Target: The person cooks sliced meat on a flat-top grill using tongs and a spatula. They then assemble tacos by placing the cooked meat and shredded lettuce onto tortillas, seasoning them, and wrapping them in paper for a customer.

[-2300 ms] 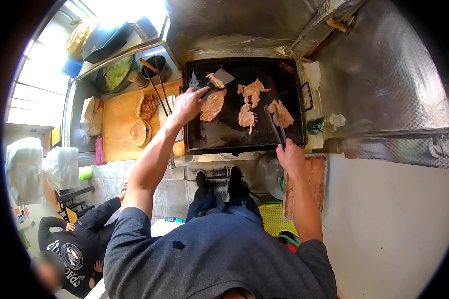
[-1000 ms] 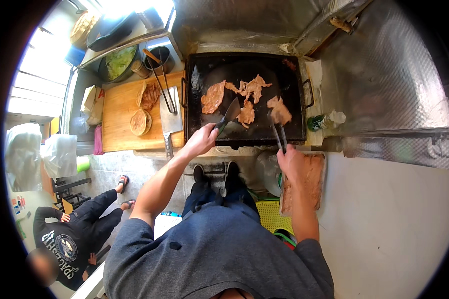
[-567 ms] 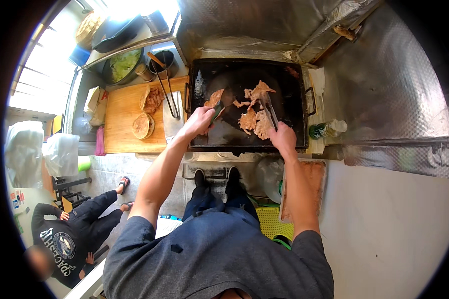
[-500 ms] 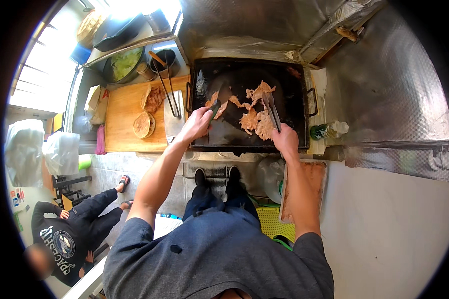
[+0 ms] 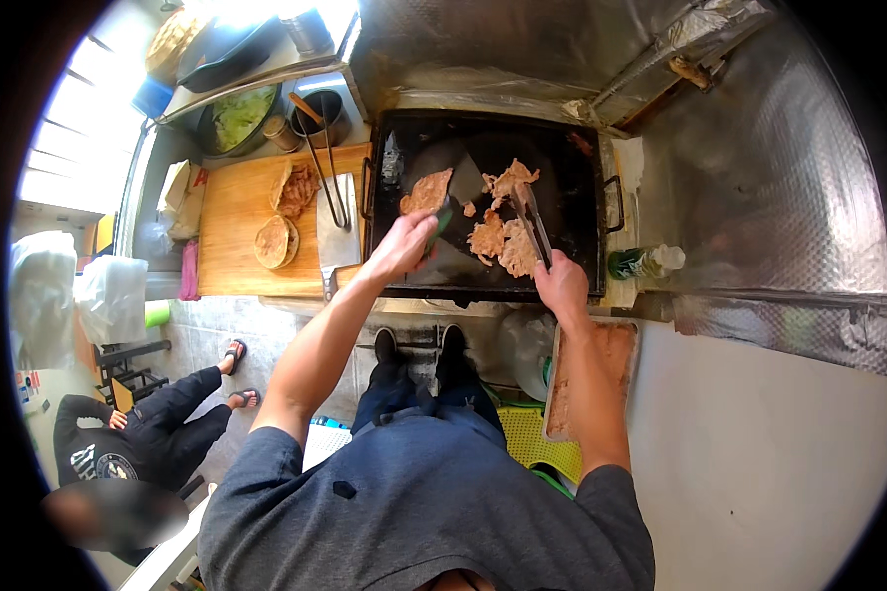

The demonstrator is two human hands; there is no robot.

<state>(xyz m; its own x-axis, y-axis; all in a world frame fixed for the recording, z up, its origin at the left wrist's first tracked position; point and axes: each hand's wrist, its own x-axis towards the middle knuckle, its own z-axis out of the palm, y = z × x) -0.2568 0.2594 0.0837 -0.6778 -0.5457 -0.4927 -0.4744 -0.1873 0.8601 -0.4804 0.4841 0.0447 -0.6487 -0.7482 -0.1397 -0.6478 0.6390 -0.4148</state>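
A dark flat griddle (image 5: 552, 271) lies in front of me, with thin browned meat slices on it. My left hand (image 5: 404, 244), at its near left side, is closed around a green-handled spatula (image 5: 440, 219); its blade is hard to make out. One meat slice (image 5: 429, 190) lies just beyond that hand. My right hand (image 5: 564, 284) grips metal tongs (image 5: 533, 229), whose tips reach the other meat pieces (image 5: 511, 181) right of the griddle's middle. A larger pale piece (image 5: 518, 251) lies beside the tongs.
On the left, a wooden cutting board (image 5: 237, 207) bears filled flatbreads (image 5: 274, 242), a cleaver (image 5: 339, 222) and wire tongs (image 5: 322, 163). Behind are a bowl of lettuce (image 5: 241, 118) and a dark container (image 5: 327, 116). A green bottle (image 5: 646, 261) and meat tray (image 5: 562, 399) are right; another person (image 5: 172, 419) is lower left.
The left hand has moved slightly right and turned the spatula. The left meat slice now lies spread flat and apart from the others. My right hand has barely shifted.
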